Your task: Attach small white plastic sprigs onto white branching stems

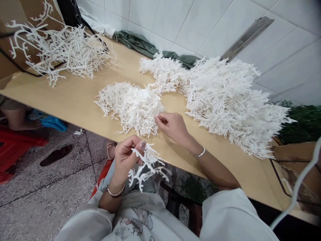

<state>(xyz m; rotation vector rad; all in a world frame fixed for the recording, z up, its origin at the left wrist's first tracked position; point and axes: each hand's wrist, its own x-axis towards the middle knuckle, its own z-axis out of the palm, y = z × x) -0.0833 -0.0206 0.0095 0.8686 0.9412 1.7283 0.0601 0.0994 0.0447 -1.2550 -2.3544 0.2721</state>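
Note:
My left hand [128,155] is closed on a white branched piece [147,165], which hangs over my lap at the table's front edge. My right hand [173,127] is pinched at the right edge of a middle pile of small white sprigs [132,103]; whatever is between its fingertips is too small to make out. A much larger heap of white sprigs [225,100] lies to the right, with a narrower arm of it reaching back toward the wall. Longer white branched stems [67,50] are piled at the table's far left.
The tan table [82,100] runs along a tiled wall, with dark green cloth [140,42] behind. A metal strip [247,36] leans there. Green foliage and a cardboard box [298,154] stand right. Another person's leg, a red stool [17,147] and a slipper [55,155] are lower left.

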